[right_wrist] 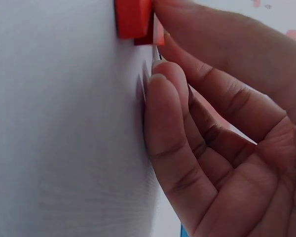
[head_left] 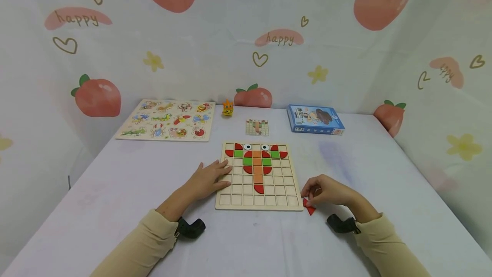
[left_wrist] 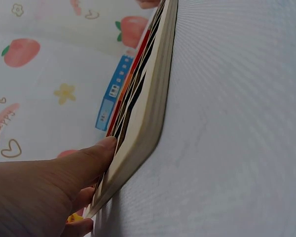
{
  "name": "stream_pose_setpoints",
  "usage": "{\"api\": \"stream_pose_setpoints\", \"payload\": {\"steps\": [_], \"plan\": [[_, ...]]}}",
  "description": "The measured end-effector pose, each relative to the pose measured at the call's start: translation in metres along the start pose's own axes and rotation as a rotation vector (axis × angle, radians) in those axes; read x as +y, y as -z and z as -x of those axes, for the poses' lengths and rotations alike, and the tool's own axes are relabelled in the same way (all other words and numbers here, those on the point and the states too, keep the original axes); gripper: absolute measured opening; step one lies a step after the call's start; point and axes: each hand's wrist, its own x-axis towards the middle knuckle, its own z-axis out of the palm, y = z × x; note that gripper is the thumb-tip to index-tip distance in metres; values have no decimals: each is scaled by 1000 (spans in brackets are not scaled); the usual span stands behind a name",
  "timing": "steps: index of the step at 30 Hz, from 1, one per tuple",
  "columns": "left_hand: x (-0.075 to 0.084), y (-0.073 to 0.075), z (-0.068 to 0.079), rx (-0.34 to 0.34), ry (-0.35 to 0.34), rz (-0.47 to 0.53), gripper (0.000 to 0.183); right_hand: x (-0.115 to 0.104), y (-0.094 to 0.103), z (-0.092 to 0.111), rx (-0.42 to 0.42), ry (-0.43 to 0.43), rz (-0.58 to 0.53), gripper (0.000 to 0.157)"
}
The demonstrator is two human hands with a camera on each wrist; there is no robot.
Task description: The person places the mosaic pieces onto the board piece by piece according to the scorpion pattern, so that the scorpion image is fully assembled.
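Observation:
A wooden grid board (head_left: 235, 200) lies flat at the middle of the table, holding red, green and orange pieces plus two eye discs that form a figure. My left hand (head_left: 207, 179) rests its fairly straight fingers on the board's left edge; up close, the thumb (left_wrist: 96, 155) touches the rim. Just off the lower right corner, my right hand (head_left: 328, 190) has curled fingers and pinches a red triangle piece (head_left: 305, 202) between thumb and index finger. Another red triangle piece (head_left: 310, 210) lies against it on the cloth. In the right wrist view the red pieces (right_wrist: 133, 19) are partly cut off.
Behind the board lies a small pattern card (head_left: 257, 128). An insect puzzle board (head_left: 169, 119) is at the back left, with a small orange toy figure (head_left: 227, 108) beside it. A blue box (head_left: 315, 119) sits at the back right, before a printed cloth backdrop.

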Motion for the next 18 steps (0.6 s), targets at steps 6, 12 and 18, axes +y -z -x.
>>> {"api": "stream_pose_setpoints", "payload": {"steps": [6, 12, 18], "plan": [[-2, 0, 0, -5, 3, -5, 58, -2, 0, 1, -9, -10, 19, 20], [-2, -2, -1, -6, -4, 4, 57, -3, 0, 3, -18, -31, 33, 20], [-3, -2, -1, -2, -5, -3, 58, -4, 2, 3, -22, -42, 51, 16]]}}
